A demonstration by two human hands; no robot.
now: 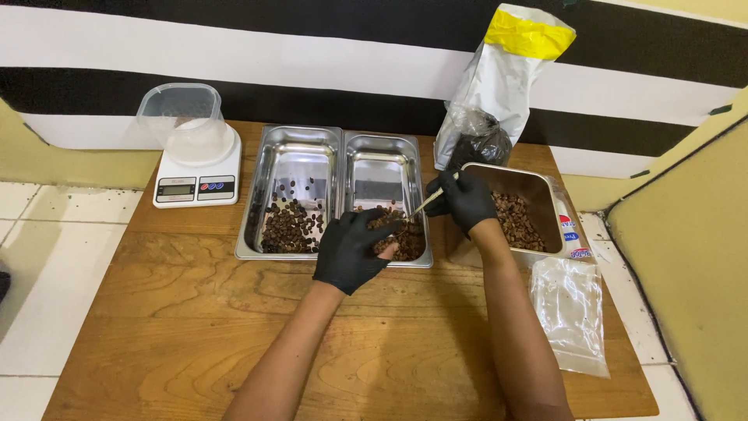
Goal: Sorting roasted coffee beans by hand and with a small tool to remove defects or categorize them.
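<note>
on a wooden table point(195, 327) stand three steel trays. the left tray point(292, 191) holds a thin scatter of dark brown beans at its near end. the middle tray point(386, 175) holds a small heap of beans point(405, 238) at its near end. the right tray point(538, 195) sits a little apart and tilted, about half covered with beans.

left hand point(352, 249), black glove, rests cupped over the near edge of the middle tray, fingers curled among the beans; whether any are pinched i cannot tell. right hand point(466, 199), also gloved, is closed on thin metal tweezers point(428, 203), tips pointing left and down toward the middle tray's heap. nothing visible between the tips.

handling, judged: beans look small, hard, light and dry, likely to roll or skip off smooth steel. tweezers best take one across its narrow middle; gloved fingers would do better scooping than pinching.

packages: a tall silver-white pouch point(506, 74) with a yellow band across its top stands at the far right, against the black-and-white striped wall. a dark clear bag point(477, 144) of beans leans at its foot. a flat clear plastic bag point(573, 312), empty-looking, lies near right. a white packet with red and blue print point(573, 230) peeks out beside the right tray.

far left: white kitchen scale point(196, 178), clear tub point(183, 117) on top.
</note>
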